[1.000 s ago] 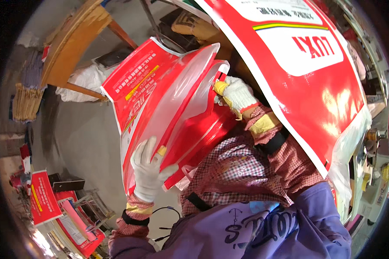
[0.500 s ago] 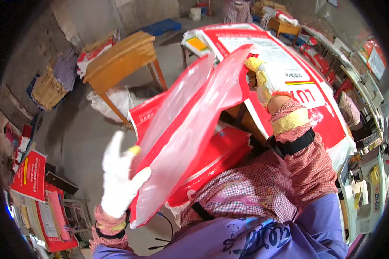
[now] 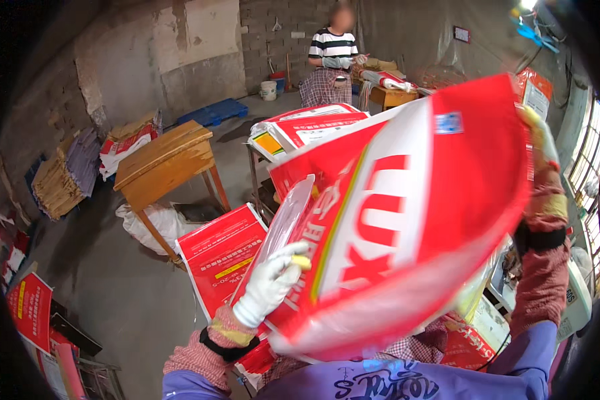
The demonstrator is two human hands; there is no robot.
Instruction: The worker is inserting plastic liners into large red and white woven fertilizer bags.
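Observation:
I hold up a large red and white woven sack (image 3: 407, 220) in front of me, tilted, with its clear plastic liner (image 3: 285, 223) sticking out at the left edge. My left hand (image 3: 270, 283), in a white glove with yellow fingertips, grips the sack's lower left edge beside the liner. My right hand (image 3: 539, 137), gloved too, is raised high and grips the sack's upper right corner; most of that hand is hidden behind the sack.
A stack of similar sacks (image 3: 307, 130) lies on a table behind. A wooden table (image 3: 163, 163) stands at the left, more red sacks (image 3: 220, 257) lean below. Another person (image 3: 333, 57) stands at a far bench. Cardboard piles (image 3: 57, 187) line the left wall.
The sack has swung up and turned its printed face toward me. My right hand rose to the upper right; my left hand closed on the lower left edge. My view lifted toward the room.

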